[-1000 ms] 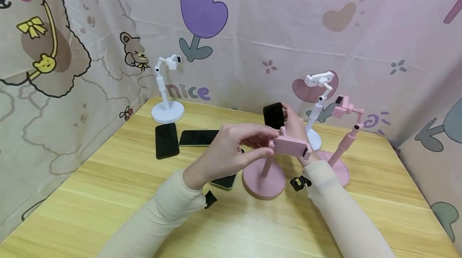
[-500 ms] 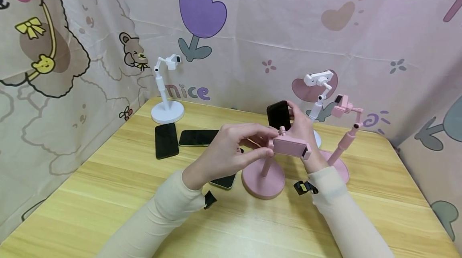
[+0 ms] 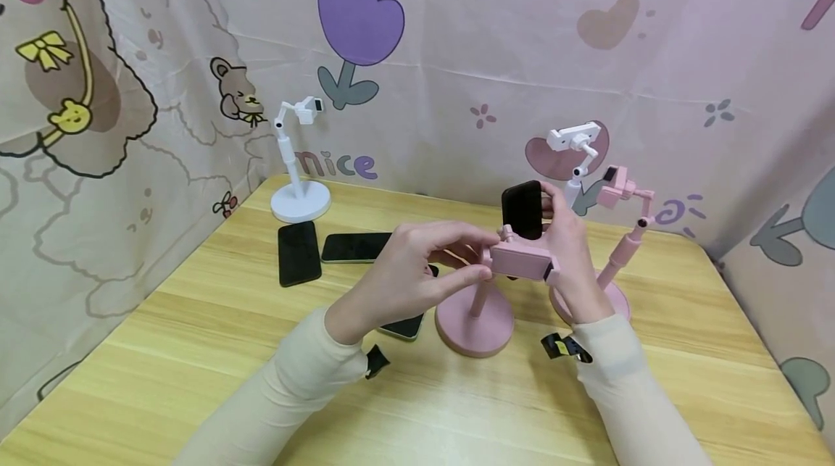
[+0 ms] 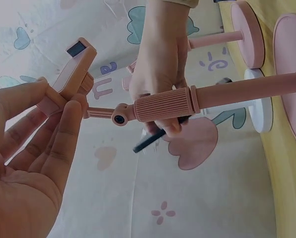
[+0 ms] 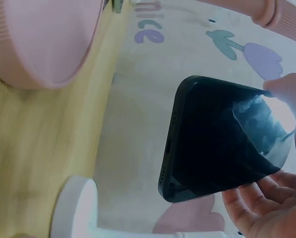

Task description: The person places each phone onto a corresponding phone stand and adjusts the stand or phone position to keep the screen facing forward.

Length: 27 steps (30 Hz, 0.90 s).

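A light wood-grain desk (image 3: 196, 350) fills the lower part of the head view. Printed fabric sheets enclose the desk on three sides. Behind the desk hangs a pale pink backdrop (image 3: 496, 38) bearing a purple tulip (image 3: 360, 17), a brown heart (image 3: 607, 22) and the word "mice" (image 3: 335, 164). Left of the desk hangs a beige sheet with cartoon bears (image 3: 78, 75). Lighting is soft and even.
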Available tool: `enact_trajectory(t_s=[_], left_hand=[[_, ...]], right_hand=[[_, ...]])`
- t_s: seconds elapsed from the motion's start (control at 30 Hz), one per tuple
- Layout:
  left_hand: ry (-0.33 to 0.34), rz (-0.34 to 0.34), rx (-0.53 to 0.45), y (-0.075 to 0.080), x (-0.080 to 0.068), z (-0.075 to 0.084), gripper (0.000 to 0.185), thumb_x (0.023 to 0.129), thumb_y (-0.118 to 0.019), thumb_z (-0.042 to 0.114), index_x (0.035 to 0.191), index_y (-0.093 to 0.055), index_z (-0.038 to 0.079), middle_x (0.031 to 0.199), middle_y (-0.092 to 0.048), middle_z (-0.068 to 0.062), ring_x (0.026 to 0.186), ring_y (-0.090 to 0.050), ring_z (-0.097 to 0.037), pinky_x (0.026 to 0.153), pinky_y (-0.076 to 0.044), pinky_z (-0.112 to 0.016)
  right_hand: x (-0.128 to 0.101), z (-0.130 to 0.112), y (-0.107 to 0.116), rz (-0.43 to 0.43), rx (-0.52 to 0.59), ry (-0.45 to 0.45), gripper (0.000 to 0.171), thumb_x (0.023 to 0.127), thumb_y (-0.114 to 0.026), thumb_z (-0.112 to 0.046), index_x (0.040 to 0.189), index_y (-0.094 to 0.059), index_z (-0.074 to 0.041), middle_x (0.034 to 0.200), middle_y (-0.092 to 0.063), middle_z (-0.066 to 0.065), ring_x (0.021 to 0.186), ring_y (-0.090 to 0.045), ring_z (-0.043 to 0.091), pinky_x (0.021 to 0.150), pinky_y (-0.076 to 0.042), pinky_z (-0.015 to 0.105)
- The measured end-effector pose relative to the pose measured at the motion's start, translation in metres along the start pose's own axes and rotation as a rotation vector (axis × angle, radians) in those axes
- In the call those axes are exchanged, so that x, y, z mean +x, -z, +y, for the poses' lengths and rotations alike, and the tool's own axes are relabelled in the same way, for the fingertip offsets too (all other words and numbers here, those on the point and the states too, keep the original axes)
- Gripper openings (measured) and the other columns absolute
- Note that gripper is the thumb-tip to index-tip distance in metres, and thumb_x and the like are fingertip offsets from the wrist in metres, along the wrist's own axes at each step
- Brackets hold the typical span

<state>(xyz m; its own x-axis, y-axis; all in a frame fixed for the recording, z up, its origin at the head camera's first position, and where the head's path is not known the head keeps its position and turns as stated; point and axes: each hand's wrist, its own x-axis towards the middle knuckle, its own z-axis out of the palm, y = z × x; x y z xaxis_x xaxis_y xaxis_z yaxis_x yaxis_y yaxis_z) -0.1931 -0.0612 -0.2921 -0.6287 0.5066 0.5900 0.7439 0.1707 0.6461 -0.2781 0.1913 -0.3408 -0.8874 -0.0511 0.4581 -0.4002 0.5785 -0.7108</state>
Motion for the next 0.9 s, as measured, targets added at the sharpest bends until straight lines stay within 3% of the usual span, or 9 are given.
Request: enact_trajectory(t_s=[0.23,0.5,0.67,0.9], left_hand=[[0.011,-0.001,0.007,0.000,0.000,0.000,0.030,0.098,-0.080,0.011,0.127,-0.076,0.008,0.120,-0.080,-0.005,0.100,-0.077,-0.009,0.086,-0.066,-0.024],[0.023,0.010,0.000,0.000,0.001,0.001,0.032,0.097,-0.081,0.010,0.128,-0.076,0.008,0.120,-0.080,-0.005,0.100,-0.078,-0.009,0.086,-0.066,-0.025],[0.030,0.008,-0.004,0.000,0.000,0.001,0.032,0.097,-0.081,0.010,0.128,-0.076,0.008,0.119,-0.080,-0.005,0.100,-0.078,-0.010,0.086,-0.066,-0.025],[0.030,0.007,-0.006,-0.001,0.001,0.001,0.031,0.097,-0.081,0.009,0.128,-0.076,0.008,0.118,-0.080,-0.005,0.099,-0.078,-0.009,0.086,-0.066,-0.026]], right_hand=[[-0.001,-0.012,0.019,0.027,-0.045,-0.003,0.097,0.084,-0.093,-0.026,0.160,-0.038,-0.003,0.124,-0.071,0.020,0.114,-0.071,0.036,0.102,-0.059,0.049],[-0.006,-0.028,0.043,0.081,-0.045,-0.017,0.097,0.085,-0.092,-0.035,0.161,-0.036,-0.010,0.120,-0.073,0.014,0.106,-0.072,0.020,0.096,-0.054,0.014],[-0.009,-0.037,0.048,0.082,-0.039,-0.012,0.100,0.085,-0.093,-0.037,0.161,-0.035,-0.009,0.120,-0.073,0.012,0.101,-0.067,0.007,0.095,-0.052,0.011],[-0.015,-0.045,0.054,0.097,0.010,0.017,0.097,0.084,-0.094,-0.030,0.160,-0.037,-0.010,0.119,-0.071,0.012,0.101,-0.066,0.001,0.095,-0.051,0.008]])
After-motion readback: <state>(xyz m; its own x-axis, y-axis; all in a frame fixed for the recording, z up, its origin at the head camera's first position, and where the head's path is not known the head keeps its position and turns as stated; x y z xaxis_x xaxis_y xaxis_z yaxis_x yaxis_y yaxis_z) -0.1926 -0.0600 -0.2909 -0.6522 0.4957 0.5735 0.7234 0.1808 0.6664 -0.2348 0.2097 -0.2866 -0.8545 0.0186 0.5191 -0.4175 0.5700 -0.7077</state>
